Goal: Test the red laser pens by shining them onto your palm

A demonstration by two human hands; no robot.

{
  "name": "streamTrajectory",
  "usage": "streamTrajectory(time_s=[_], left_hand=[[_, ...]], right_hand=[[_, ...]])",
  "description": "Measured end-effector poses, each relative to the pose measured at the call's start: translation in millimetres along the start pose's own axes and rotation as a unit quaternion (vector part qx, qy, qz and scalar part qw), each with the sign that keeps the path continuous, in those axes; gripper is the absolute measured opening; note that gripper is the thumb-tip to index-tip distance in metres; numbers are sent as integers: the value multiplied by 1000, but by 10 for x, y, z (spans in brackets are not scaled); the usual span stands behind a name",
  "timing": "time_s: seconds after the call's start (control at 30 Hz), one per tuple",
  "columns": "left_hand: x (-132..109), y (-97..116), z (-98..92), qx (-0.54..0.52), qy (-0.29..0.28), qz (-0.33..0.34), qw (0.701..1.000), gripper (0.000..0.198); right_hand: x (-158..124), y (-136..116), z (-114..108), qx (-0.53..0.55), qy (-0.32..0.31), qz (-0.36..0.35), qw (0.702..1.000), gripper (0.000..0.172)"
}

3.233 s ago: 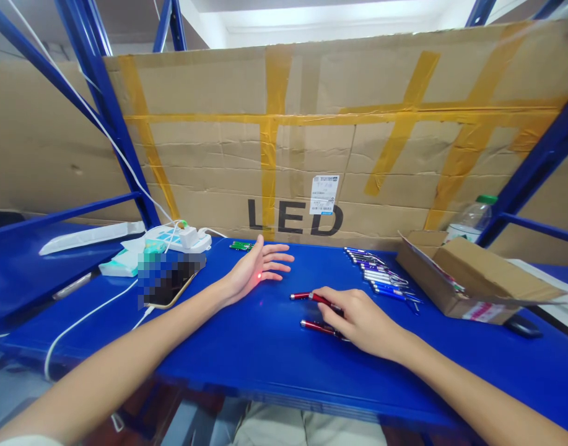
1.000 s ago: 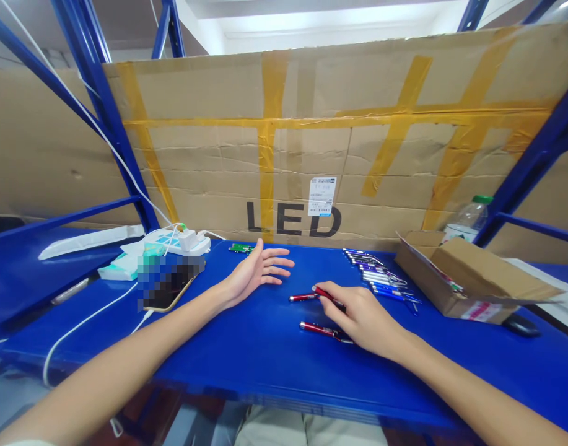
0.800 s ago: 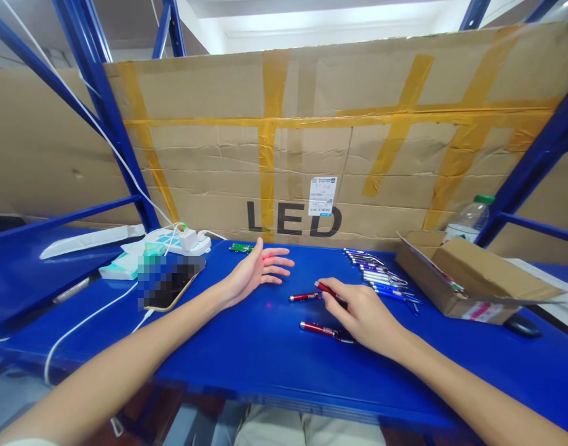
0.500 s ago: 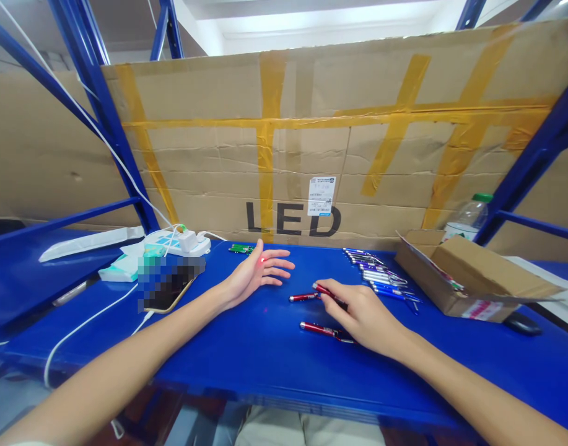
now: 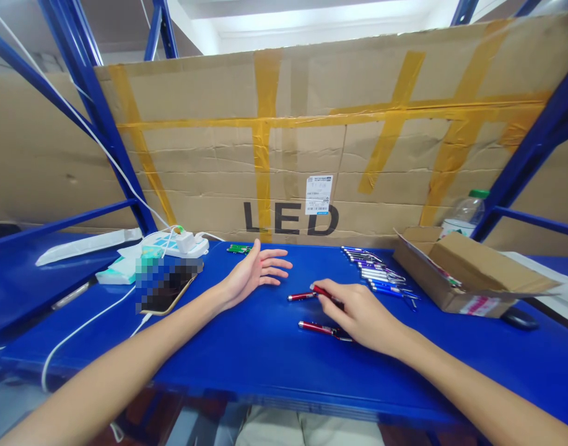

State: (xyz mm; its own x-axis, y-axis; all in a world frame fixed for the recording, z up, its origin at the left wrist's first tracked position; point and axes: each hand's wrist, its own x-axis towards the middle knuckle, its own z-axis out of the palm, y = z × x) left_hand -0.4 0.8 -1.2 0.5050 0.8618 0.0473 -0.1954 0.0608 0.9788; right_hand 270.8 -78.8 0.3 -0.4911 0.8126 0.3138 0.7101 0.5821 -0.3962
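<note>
My right hand (image 5: 360,313) is closed around a small red laser pointer (image 5: 319,288), its tip aimed toward my other palm. Under those fingers a second red pen-shaped light (image 5: 300,297) lies on the blue table, and nearer to me is another red one (image 5: 316,327), partly hidden by the hand. My left hand (image 5: 256,272) holds nothing, with fingers spread and palm turned toward the right hand. Just behind it lie some green pen-shaped lights (image 5: 238,248). A row of blue, purple, silver and black ones (image 5: 376,272) rests farther right.
An open cardboard box (image 5: 464,272) stands at the right, with a bottle (image 5: 467,214) behind it and a black mouse (image 5: 520,318) beside it. On the left are a phone (image 5: 172,288), a tissue pack (image 5: 116,272), a power strip (image 5: 186,246) and white cables. Tall cardboard (image 5: 209,161) closes off the back.
A red light spot seen on my left palm half a second ago no longer shows. Both hands keep nearly the same pose; the view has shifted slightly.
</note>
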Motion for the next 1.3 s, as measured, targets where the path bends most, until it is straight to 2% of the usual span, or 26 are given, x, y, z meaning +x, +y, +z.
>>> streamTrajectory(time_s=[0.03, 0.1, 0.3, 0.37, 0.6, 0.8, 0.87, 1.03, 1.1, 1.3], left_hand=[[0, 2, 2, -1, 1, 0, 1000, 78], [1, 7, 6, -3, 6, 0, 1000, 78], [0, 18, 9, -6, 7, 1, 1000, 76], [0, 14, 5, -7, 5, 1, 1000, 76], [6, 6, 1, -1, 7, -1, 1000, 78], [-4, 27, 13, 0, 3, 2, 1000, 78], [-4, 28, 12, 1, 2, 4, 1000, 78], [6, 15, -2, -1, 0, 1, 1000, 78], [9, 8, -6, -1, -2, 3, 1000, 78], [4, 8, 1, 3, -4, 6, 1000, 78]], right_hand=[[-6, -32, -6, 13, -35, -20, 999, 32], [-13, -66, -5, 18, -52, -29, 998, 31], [5, 79, 48, -28, 36, 49, 998, 34], [9, 94, 42, -32, 44, 55, 997, 34], [-7, -68, -22, 45, -62, -21, 997, 32], [23, 75, 25, -25, 14, 67, 997, 33], [26, 94, 27, -24, 18, 73, 997, 33], [6, -9, 8, 45, -60, 7, 997, 32], [4, -31, 10, 53, -73, -3, 996, 32], [36, 84, 28, -20, 5, 82, 996, 30]])
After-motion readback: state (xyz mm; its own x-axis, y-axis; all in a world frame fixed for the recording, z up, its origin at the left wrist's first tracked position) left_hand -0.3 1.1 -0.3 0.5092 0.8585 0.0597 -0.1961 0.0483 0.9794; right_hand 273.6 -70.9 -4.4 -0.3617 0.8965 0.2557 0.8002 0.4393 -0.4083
